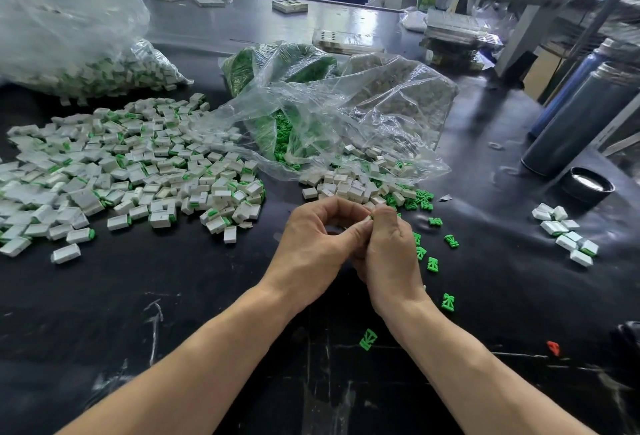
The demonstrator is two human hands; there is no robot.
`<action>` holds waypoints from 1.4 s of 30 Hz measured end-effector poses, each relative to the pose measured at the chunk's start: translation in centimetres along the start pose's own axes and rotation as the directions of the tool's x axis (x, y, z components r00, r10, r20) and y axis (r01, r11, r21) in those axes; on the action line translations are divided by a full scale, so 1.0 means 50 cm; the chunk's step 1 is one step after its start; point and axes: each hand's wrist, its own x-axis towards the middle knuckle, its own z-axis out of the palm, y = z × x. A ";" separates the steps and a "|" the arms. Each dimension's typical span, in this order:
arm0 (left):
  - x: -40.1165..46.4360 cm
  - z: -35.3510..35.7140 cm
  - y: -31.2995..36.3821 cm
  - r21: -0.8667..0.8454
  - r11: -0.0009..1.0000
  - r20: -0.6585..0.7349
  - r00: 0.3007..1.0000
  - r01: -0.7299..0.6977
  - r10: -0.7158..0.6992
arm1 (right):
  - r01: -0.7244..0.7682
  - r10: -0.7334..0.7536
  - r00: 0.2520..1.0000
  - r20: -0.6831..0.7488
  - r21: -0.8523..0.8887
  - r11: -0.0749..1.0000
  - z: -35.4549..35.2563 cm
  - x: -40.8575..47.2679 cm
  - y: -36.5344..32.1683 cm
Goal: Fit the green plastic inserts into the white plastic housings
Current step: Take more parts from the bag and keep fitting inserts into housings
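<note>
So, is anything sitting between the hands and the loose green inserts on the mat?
Nothing visible. The left hand and right hand meet over bare black mat, and loose green inserts lie just beside the right hand. The plastic bag covers only the farther stock. What the fingers pinch is mostly hidden.

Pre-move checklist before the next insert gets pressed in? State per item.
1. Both hands on the workpiece: left hand and right hand meet fingertip to fingertip: ok.
2. Green insert seated in white housing: hidden by the fingers: cannot tell.
3. Loose green inserts within reach, right of the hands: ok.
4. Empty white housings just beyond the hands: ok.
5. Finished pile kept apart, to the left: ok.
6. Stray red piece lies apart from the green ones: ok.
</note>
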 end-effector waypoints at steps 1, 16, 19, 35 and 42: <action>-0.001 0.000 0.001 0.002 1.000 0.001 1.000 -0.004 0.004 | -0.003 0.003 1.000 0.003 -0.006 1.000 -0.001 0.002 0.002; -0.004 -0.003 0.006 0.053 0.999 -0.002 1.000 -0.007 0.008 | 0.027 -0.029 0.998 0.048 0.033 0.999 -0.004 0.014 0.015; -0.005 -0.003 0.007 0.056 0.998 -0.004 1.000 -0.011 0.011 | 0.030 -0.030 0.999 0.041 0.005 1.000 -0.007 0.011 0.014; 0.012 -0.039 0.012 0.292 0.953 -0.119 0.986 -0.077 0.116 | 0.382 -0.355 0.918 0.175 -0.155 0.911 -0.055 0.000 -0.029; 0.016 -0.042 0.007 0.236 0.969 -0.097 0.991 -0.070 0.095 | 0.374 -0.334 0.922 0.196 -0.232 0.898 -0.056 0.006 -0.023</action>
